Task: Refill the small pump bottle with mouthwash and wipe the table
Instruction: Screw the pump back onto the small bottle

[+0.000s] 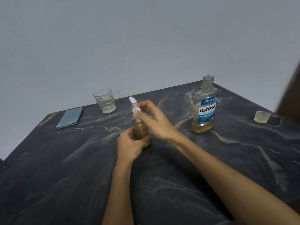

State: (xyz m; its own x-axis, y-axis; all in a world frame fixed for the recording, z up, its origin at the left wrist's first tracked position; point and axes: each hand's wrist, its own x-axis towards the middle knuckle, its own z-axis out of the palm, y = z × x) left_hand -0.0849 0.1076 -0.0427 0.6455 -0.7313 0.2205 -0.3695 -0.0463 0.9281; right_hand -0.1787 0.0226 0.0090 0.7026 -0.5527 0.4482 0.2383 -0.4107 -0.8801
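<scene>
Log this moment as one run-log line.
left hand grips pump bottle | right hand pinches pump collar | Listerine bottle uncapped | cloth untouched

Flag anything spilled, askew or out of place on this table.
No spill shows on the table. The mouthwash bottle stands open, its cap lying apart to its right. The cloth lies folded by the glass. The left hand holds the pump bottle while the right hand grips its pump.

I see the small pump bottle (pixel 140 129) upright at mid-counter, amber liquid inside, white pump top (pixel 134 103) seated. The uncapped mouthwash bottle (pixel 204 106) stands far right, partly full. A folded blue cloth (pixel 70 117) lies far left.
</scene>
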